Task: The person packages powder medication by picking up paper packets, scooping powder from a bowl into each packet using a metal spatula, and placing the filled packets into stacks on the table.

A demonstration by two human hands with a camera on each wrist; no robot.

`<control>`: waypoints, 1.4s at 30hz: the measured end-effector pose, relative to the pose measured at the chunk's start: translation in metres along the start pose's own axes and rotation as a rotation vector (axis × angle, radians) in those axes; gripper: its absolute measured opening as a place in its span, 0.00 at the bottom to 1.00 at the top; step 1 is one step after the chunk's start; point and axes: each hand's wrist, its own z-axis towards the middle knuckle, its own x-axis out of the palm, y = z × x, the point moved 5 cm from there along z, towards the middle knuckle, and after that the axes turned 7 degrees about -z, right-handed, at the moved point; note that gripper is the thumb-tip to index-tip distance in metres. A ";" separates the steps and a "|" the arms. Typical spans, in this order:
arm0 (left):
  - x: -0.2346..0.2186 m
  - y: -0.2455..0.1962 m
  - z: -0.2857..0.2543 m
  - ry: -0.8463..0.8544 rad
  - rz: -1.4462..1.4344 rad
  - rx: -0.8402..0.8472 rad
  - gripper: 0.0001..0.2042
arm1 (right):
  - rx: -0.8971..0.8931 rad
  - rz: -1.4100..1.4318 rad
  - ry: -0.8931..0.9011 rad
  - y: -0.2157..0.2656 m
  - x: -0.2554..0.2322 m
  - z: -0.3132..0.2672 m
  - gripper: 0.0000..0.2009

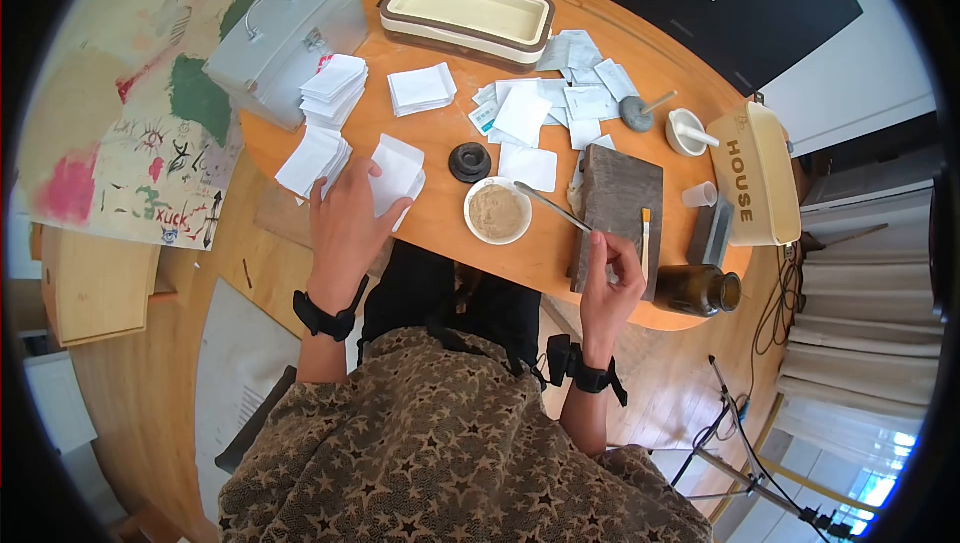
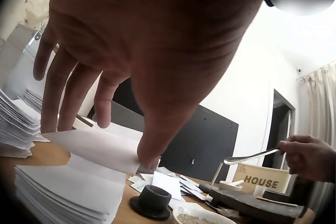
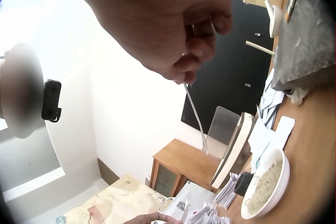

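My left hand (image 1: 345, 223) holds a white paper packet (image 2: 102, 146) between thumb and fingertips. Its paper bows, just above a stack of similar packets (image 2: 63, 187). My right hand (image 1: 612, 281) pinches a thin metal spoon (image 1: 556, 208) by the end of its handle. The spoon's tip points left, close to the rim of a white bowl (image 3: 284, 179). Beige powder (image 1: 498, 211) fills much of that bowl. A black round stepped piece (image 1: 469, 162) stands between the packets and the bowl.
More packet stacks (image 1: 420, 89) and a metal case (image 1: 285, 48) stand at the left. Behind are a cream tray (image 1: 466, 3) and scattered packets (image 1: 525, 115). Rightward lie a dark board (image 1: 622, 198) with a brush (image 1: 646, 233), a brown jar (image 1: 690, 290) and a mortar (image 1: 684, 143).
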 end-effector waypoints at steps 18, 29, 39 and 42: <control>0.055 0.039 -0.012 -0.017 0.109 0.051 0.24 | 0.055 0.022 0.082 -0.009 0.012 -0.004 0.06; 0.049 0.039 -0.011 0.016 0.033 0.025 0.22 | 0.051 -0.017 0.099 -0.010 0.013 -0.005 0.06; 0.035 0.037 -0.010 0.010 -0.033 0.013 0.21 | 0.077 -0.015 0.112 -0.012 0.015 -0.006 0.06; 0.030 0.033 -0.010 -0.014 -0.019 0.039 0.21 | 0.067 -0.020 0.106 -0.011 0.016 -0.005 0.06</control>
